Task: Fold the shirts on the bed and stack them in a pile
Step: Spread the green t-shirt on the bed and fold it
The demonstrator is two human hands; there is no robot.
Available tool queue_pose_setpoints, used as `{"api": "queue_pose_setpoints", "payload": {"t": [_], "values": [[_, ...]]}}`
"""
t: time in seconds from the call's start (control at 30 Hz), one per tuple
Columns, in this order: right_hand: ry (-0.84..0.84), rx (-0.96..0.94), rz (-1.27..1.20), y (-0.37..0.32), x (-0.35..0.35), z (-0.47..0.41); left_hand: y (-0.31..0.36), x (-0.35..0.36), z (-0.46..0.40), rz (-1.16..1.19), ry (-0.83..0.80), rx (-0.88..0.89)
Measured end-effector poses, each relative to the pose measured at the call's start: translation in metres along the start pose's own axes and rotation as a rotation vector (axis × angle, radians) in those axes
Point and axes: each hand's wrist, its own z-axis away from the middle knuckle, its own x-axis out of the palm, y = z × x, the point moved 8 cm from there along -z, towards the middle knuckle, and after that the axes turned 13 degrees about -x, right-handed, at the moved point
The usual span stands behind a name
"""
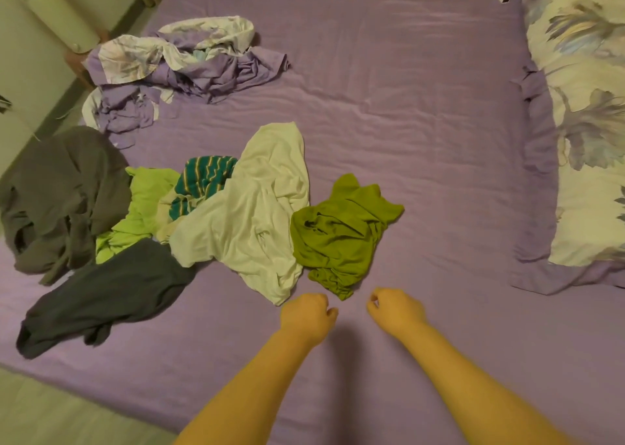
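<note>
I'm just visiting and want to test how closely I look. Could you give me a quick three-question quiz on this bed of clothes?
1. True or false: some shirts are already folded and stacked in a pile.
2. Which garment lies nearest the two hands? A) the brown-grey one B) the olive green shirt C) the teal striped one
3. Fill in: the striped garment is partly covered by the ____ shirt.

Key
1. False: every garment on the bed is crumpled.
2. B: the olive green shirt lies just beyond the left hand and right hand, both curled and holding nothing.
3. White: the white shirt overlaps the teal striped garment.
</note>
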Motion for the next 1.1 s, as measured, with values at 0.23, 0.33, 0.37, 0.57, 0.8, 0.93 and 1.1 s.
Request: {"api": "queue_pose_setpoints", "payload": {"t": [0.23,0.33,0.37,0.57,0.8,0.93,1.1], "values": [[0.127,0.004,-0.017,0.003,-0.047,-0.079,0.006,-0.034,-0.095,0.101,-0.008,0.068],[0.201,-0.031,-0.026,0.004,-0.058,-0.113,0.012,-0.051,-0.133,0.179,0.040,0.116],[0.240,-0.045,-0.043,0.004,-0.059,-0.122,0.013,-0.054,-0.143,0.200,0.060,0.131],[0.389,-0.001,-0.187,0.016,-0.037,-0.158,0.026,-0.042,-0.191,0.256,0.089,0.208],[0.411,0.001,-0.234,0.027,-0.024,-0.166,0.036,-0.038,-0.201,0.202,0.224,0.244],[0.493,0.001,-0.276,0.020,-0.038,-0.149,0.030,-0.056,-0.189,0.396,0.152,0.176],[0.449,-0.042,-0.484,-0.011,-0.040,-0.122,0.037,-0.100,-0.144,0.821,-0.006,0.199]]}}
